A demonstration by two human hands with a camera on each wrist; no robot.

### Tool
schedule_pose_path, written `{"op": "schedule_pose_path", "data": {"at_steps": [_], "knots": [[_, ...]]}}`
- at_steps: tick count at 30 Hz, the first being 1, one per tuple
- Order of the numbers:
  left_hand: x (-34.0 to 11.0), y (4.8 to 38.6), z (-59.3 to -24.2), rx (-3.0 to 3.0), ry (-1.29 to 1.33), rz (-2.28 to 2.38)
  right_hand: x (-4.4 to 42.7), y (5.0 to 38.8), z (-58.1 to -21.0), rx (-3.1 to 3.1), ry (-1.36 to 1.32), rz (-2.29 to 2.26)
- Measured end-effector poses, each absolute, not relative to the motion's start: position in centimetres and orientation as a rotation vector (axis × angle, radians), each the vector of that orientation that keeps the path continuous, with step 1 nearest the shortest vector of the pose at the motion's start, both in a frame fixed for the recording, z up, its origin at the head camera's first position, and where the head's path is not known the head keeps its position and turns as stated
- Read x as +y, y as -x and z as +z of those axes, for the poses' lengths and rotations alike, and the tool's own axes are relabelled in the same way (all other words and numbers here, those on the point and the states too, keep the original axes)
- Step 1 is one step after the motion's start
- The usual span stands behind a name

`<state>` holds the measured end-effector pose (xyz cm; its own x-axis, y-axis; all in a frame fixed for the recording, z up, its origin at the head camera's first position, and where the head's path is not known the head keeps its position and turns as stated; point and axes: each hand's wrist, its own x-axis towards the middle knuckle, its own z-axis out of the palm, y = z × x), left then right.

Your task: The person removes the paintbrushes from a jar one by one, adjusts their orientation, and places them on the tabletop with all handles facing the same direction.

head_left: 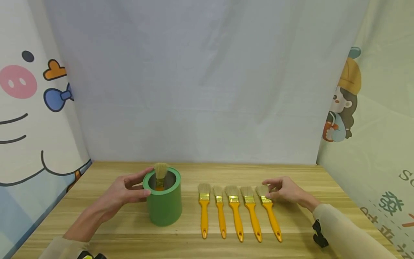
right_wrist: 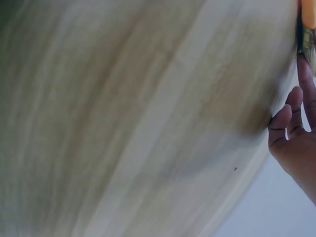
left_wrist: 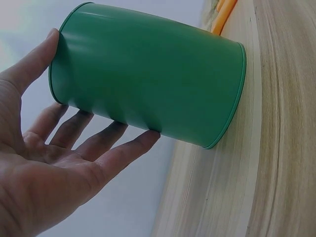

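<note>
A green can [head_left: 165,208] stands upright on the table at left of centre. My left hand [head_left: 129,189] holds it from the left, thumb and fingers spread against its side near the rim; the left wrist view shows the fingers on the can's wall. Inside the can a paintbrush [head_left: 160,172] stands bristles up, its handle mostly hidden. At the right end of a row of paintbrushes, my right hand [head_left: 285,190] pinches the bristle end of the rightmost paintbrush [head_left: 271,212], which lies on the table. In the right wrist view only part of that brush shows.
Several more yellow-handled paintbrushes [head_left: 235,212] lie side by side between can and right hand, bristles pointing away from me. They rest on a wood-grain table [head_left: 181,244]. A pale cloth [head_left: 200,90] hangs behind, with printed sheets at both sides.
</note>
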<state>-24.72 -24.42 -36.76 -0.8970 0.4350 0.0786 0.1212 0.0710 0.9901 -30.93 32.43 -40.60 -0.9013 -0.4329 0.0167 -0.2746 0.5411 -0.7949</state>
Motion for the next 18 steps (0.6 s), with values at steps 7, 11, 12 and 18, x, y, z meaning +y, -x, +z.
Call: {"op": "schedule_pose_path", "data": {"at_steps": [7,11,12,18], "knots": [[-24.45,24.8,-36.78,2.105,-0.574,1.912,32.62,31.3,-40.81,2.587,0.62,-1.287],[-24.47,24.76,-36.73,2.1,-0.564,1.91,32.68,31.5,-40.92,2.612,0.629,-1.256],[-24.47,24.75,-36.72,2.101,-0.563,1.909,32.69,31.53,-40.94,2.617,0.633,-1.249],[-24.42,24.7,-36.66,2.107,-0.55,1.905,32.73,31.63,-40.95,2.627,0.664,-1.233]]}}
